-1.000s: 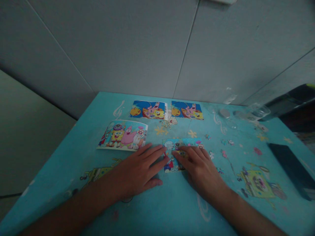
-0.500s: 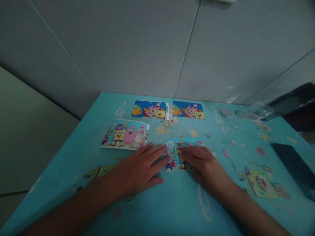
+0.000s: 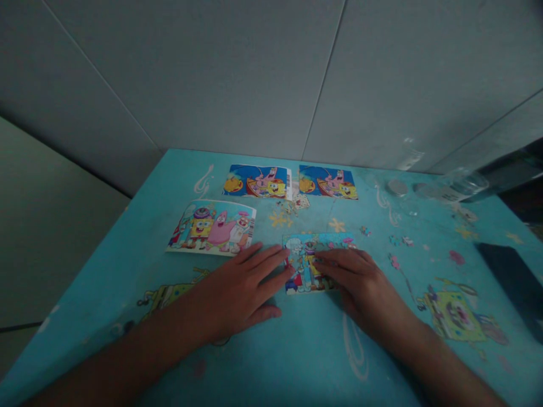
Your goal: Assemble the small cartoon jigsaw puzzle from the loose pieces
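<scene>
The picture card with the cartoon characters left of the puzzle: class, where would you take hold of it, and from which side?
Probably at the near right corner of the picture card, coming from the right. It lies flat on the tablecloth, so an edge must be lifted first, and that corner sits just beyond the fingertips of the left hand, with nothing on it.

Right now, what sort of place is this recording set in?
Probably a home or playroom corner. A table with a turquoise cartoon-print cloth stands against plain grey wall panels. Both hands lie flat on a small jigsaw puzzle, with cartoon picture cards lying nearby.
</scene>
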The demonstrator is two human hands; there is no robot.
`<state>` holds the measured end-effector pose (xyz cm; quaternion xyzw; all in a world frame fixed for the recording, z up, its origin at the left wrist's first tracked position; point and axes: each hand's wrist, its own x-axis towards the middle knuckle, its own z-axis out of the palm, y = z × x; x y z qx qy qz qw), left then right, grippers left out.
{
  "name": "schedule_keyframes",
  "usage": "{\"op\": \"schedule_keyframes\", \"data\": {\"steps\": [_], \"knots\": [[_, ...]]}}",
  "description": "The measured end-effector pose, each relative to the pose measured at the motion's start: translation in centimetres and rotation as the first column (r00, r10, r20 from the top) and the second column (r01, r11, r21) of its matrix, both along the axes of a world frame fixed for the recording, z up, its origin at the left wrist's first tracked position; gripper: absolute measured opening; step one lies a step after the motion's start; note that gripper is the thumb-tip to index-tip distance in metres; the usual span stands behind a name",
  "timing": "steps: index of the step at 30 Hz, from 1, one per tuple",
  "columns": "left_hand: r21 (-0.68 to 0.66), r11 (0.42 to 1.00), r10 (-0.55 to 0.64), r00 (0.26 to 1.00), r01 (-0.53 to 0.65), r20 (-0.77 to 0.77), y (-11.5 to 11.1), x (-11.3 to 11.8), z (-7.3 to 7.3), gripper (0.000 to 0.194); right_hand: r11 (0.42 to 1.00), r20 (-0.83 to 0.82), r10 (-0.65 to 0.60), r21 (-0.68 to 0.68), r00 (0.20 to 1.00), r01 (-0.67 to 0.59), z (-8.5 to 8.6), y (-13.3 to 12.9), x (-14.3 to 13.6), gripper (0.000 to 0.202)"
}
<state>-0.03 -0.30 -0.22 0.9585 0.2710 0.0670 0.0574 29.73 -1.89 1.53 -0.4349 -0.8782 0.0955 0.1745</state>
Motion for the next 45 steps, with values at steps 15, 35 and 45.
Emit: {"op": "schedule_keyframes", "data": {"steps": [15,35,45], "knots": [[-0.054,0.998,0.013,0.999,-0.015,-0.03,-0.2,-0.1,0.1,0.072,1.0,0.006,0.003,-0.014,1.0,-0.003,0.4,-0.7,0.0,0.056],[-0.058,0.998,0.016,1.0,-0.017,-0.021,-0.2,0.1,0.2,0.07,0.998,-0.032,-0.022,-0.057,0.999,0.02,0.4,-0.4,-0.3,0.029],[-0.065,0.998,0.011,1.0,-0.013,-0.026,-0.2,0.0,0.1,0.071,0.995,-0.144,-0.023,-0.099,0.989,0.008,-0.6,0.3,0.0,0.034]]}}
